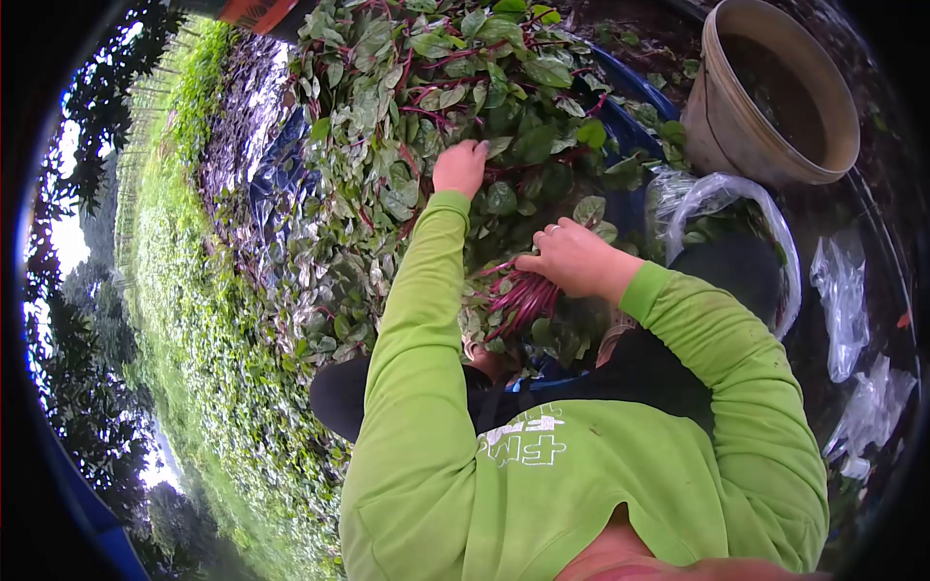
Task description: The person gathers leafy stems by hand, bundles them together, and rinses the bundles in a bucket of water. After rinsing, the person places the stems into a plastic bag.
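My right hand (pixel 573 257) is closed around a bunch of red-stemmed Malabar spinach (pixel 523 302), its cut stems pointing left toward my lap. A ring shows on one finger. Further forward, my left hand (pixel 460 168) reaches into a large heap of the same leafy stems (pixel 378 126). Its fingers are curled down among the leaves, and whatever they grip is hidden. The heap spreads in front of my crossed legs, with green leaves and thin magenta stems tangled together.
To the right a beige bucket (pixel 707 107) stands tilted in view, holding murky water. Nearer me is an open clear plastic bag (pixel 787 242) with greens inside. Loose plastic bags (pixel 841 305) lie beyond it. Blue sheeting (pixel 630 82) shows under the heap; green plants (pixel 194 290) grow at left.
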